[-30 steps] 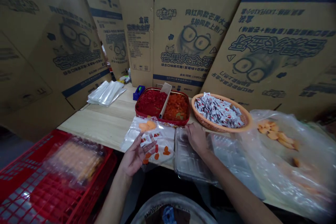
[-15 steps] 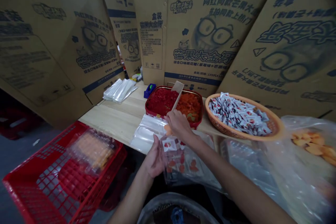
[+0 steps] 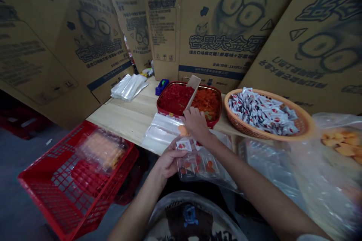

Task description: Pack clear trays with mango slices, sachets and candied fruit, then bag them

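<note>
My left hand grips the left edge of a clear plastic tray, its thumb laid over the top. Inside the tray are small red and orange pieces, and a white sachet with a red print lies near its far end. My right hand is curled at the near rim of a red container, fingers bent inward; what they hold, if anything, is hidden. Just below its thumb shows a flat orange piece. A cardboard divider parts red bits from orange bits in the container.
An orange basket full of sachets stands right of the container. Clear bags lie on the table, with more at the back left beside a blue tape dispenser. Below left is a red crate. Cardboard boxes wall the back.
My left thumb has come down from upright onto the tray. The right hand has stayed by the container, its fingers shifted slightly. The view has tilted down a little.
</note>
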Demonstrator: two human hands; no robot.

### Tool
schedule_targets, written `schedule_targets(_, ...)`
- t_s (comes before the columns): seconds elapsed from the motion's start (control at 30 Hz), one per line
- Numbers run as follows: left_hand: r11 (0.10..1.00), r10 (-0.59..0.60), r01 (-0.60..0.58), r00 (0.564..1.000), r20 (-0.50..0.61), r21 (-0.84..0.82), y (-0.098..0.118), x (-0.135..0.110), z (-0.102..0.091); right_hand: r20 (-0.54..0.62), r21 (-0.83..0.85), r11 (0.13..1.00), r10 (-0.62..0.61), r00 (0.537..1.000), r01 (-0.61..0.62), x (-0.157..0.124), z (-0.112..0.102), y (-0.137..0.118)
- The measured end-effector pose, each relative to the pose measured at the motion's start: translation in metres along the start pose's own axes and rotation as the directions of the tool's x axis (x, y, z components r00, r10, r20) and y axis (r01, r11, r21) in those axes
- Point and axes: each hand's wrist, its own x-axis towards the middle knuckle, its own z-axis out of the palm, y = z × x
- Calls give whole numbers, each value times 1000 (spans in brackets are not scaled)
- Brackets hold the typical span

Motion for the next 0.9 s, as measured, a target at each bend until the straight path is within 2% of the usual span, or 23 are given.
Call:
schedule_targets(0.07, 1000, 0, 0, 1000, -3, 24, 2, -1, 0, -20, 46, 999, 11, 1000, -10, -2, -4, 5)
schedule_targets(0.13, 999, 6, -5, 1000, -20, 32, 6, -1, 0, -61, 126, 990, 72, 996, -64, -7, -9, 14)
schedule_targets(0.2, 1000, 4, -4, 999, -37, 12, 10, -2, 1, -84, 274, 944, 212, 974, -182, -16, -9, 26)
schedule_targets(0.23, 1000, -5, 4, 999, -36, -6, 12, -1, 2, -53, 381, 889, 296, 954, -254, -21, -8, 32)
schedule_targets(0.3, 999, -30, 29, 999, -15, -46, 14, 0, 4, 107, 611, 695, 403, 909, -379, -31, -2, 42)
schedule_targets(0.37, 996, -52, 53, 998, 27, -76, 14, 2, 5, 282, 764, 457, 398, 873, -456, -39, 3, 46)
schedule_targets(0.43, 995, -45, 51, 997, 68, -81, 13, 3, 6, 377, 841, 240, 383, 843, -485, -45, 2, 46)
schedule_targets(0.5, 998, -29, 35, 995, 95, -59, 11, 4, 5, 486, 857, -3, 334, 807, -515, -49, -4, 45)
schedule_targets(0.57, 1000, -18, 19, 995, 103, -14, 11, 4, 5, 626, 775, -256, 184, 758, -578, -54, -14, 44)
schedule_targets(0.6, 1000, -16, 15, 995, 100, 13, 11, 4, 6, 682, 706, -351, 101, 725, -615, -57, -18, 44)
schedule_targets(0.63, 999, -12, 8, 996, 93, 40, 12, 3, 8, 720, 641, -417, 39, 692, -644, -60, -21, 44)
schedule_targets(0.7, 996, -2, -4, 998, 70, 89, 13, 4, 12, 759, 572, -494, 15, 651, -655, -66, -24, 45)
schedule_targets(0.8, 995, 1, -6, 999, 53, 95, 15, 5, 20, 773, 548, -561, 57, 632, -620, -71, -21, 49)
schedule_targets(0.9, 999, -34, 34, 996, 79, 3, 19, 2, 23, 784, 532, -627, 112, 610, -569, -72, -16, 54)
